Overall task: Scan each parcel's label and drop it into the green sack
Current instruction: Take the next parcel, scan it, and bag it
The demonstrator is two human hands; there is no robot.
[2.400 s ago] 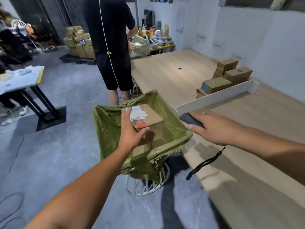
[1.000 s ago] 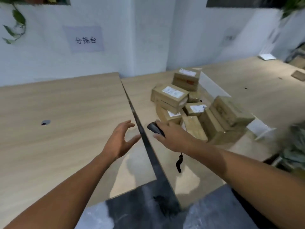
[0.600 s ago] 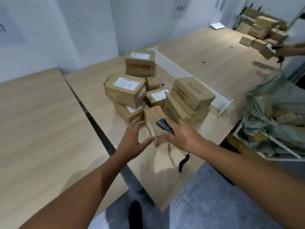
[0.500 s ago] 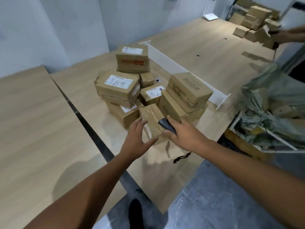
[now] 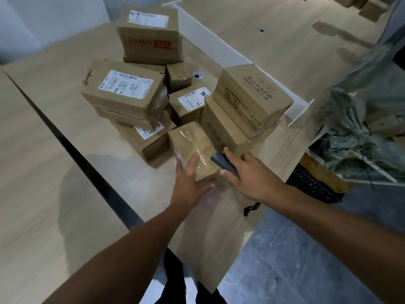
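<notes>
A pile of several brown cardboard parcels (image 5: pixel 153 102) sits on the wooden table (image 5: pixel 65 88), some with white labels facing up. The nearest one is a small taped parcel (image 5: pixel 192 145) at the front of the pile. My left hand (image 5: pixel 188 183) lies with spread fingers on its near end, touching it without closing around it. My right hand (image 5: pixel 252 174) grips a dark handheld scanner (image 5: pixel 223 163) just right of that parcel, its wrist cord (image 5: pixel 251 208) dangling below. The green sack (image 5: pixel 361 119) hangs in a white frame at the right edge, with parcels inside.
A white divider board (image 5: pixel 219 42) runs across the table behind the pile. A dark gap (image 5: pixel 76 154) separates this table from a second wooden table on the left. Grey floor (image 5: pixel 295 260) lies below right. More boxes (image 5: pixel 368 5) sit at the far top right.
I dropped a parcel in the sack, then turned to the pile. In the last half second both hands moved onto the small taped parcel, my left hand now resting on it.
</notes>
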